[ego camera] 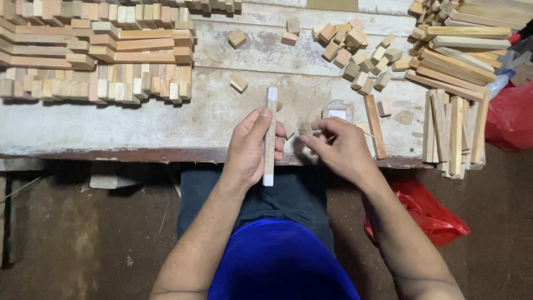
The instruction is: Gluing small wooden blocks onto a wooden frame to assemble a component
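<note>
My left hand (251,145) grips a long thin wooden stick (270,111) with white glue at both ends, held lengthwise over the front edge of the workbench (139,125). My right hand (338,149) is just to its right, fingers pinched around a small wooden block (305,129) and a thin sliver that pokes out to the right. A small clear glue container (337,110) sits just beyond my right hand.
Stacked rows of assembled wooden pieces (94,55) fill the bench's back left. Loose small blocks (361,53) lie at the back centre-right. Long sticks (452,128) are piled at the right; one stick (375,126) lies near my right hand. Red plastic bags (427,214) sit on the floor.
</note>
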